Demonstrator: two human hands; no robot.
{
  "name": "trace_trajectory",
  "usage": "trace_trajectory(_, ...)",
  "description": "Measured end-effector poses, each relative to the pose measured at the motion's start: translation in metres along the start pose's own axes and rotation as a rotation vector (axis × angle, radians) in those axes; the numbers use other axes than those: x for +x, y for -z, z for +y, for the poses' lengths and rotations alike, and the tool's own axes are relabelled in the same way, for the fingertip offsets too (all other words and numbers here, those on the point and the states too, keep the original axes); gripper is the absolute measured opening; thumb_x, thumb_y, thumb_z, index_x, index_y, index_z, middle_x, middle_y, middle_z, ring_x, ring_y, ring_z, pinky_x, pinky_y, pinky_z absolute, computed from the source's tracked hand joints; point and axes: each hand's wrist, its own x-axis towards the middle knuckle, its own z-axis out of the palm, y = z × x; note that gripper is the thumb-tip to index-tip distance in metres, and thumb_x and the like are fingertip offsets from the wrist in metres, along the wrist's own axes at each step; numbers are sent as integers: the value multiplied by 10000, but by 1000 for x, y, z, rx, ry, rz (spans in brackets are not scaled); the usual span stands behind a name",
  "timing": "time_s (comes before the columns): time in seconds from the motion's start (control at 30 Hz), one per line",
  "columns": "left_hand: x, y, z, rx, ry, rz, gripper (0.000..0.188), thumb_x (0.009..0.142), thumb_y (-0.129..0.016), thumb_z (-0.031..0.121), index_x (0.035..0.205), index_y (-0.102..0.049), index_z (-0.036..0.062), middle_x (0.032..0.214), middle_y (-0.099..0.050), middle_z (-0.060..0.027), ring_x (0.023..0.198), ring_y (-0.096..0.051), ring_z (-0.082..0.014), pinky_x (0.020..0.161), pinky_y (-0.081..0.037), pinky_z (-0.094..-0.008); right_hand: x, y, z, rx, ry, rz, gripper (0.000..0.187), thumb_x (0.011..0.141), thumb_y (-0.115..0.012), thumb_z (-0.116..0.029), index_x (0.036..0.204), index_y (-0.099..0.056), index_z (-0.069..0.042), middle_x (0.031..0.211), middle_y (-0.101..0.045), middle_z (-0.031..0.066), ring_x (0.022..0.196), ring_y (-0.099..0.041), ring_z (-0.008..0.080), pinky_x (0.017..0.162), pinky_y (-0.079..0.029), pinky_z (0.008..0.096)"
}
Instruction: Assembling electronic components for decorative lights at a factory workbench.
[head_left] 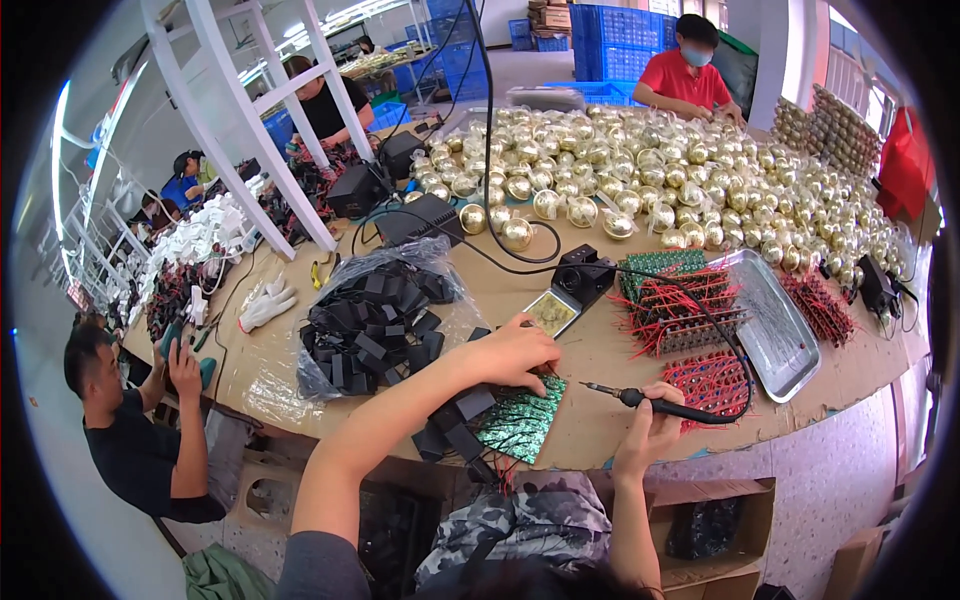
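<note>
A soldering iron (632,398) with a black handle and cord is gripped in my right hand (648,432), its metal tip pointing left toward a green circuit board (522,420). Tip and board are apart. My left hand (515,355) bends over the board's upper edge with its fingers curled down; whatever they pinch is too small to make out. Dark wires run across the board to black plastic boxes (455,425) at its left side. Just beyond my left hand lies a soldering iron stand (583,277) with a yellowish cleaning pad (550,313).
Left stands a plastic bag of black boxes (375,330), with a white glove (267,304) beside it. Right are red-wired circuit boards (705,385) and a metal tray (770,325). Gold balls (600,170) cover the table's far side. Co-workers sit around; one person (135,420) stands left.
</note>
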Motion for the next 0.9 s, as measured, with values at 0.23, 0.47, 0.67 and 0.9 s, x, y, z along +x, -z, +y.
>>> trace_trajectory(0.23,5,8,-9,-128,102,-266,580,624,-848,485,1030,-641,128,989,-681,-17,1063,-623,-235,1023,-267,-568,-2,-3,-2,32,-3,40,173,829,-489,65,993,-497,11,1014,-472,97,937,-484,177,871,-423,299)
trace_trajectory(0.47,-4,28,-16,-70,15,-261,743,598,-848,548,1179,-625,143,1062,-679,-65,1062,-630,-272,969,-373,-560,0,5,16,-31,42,62,122,896,-481,0,1011,-522,6,1020,-540,98,964,-523,195,910,-426,344)
trace_trajectory(0.67,-24,60,5,81,-118,-218,559,725,-807,374,1184,-617,118,1035,-676,-121,993,-639,-332,842,-493,-453,6,5,19,-48,45,57,149,910,-497,-42,1026,-571,12,1022,-570,92,935,-539,181,847,-434,300)
trace_trajectory(0.9,-73,84,29,-112,-156,-23,302,765,-745,176,989,-593,42,890,-632,-134,966,-612,-339,831,-476,-462,3,8,22,-117,63,81,159,923,-504,-69,1029,-595,7,1035,-581,83,930,-541,157,778,-424,264)
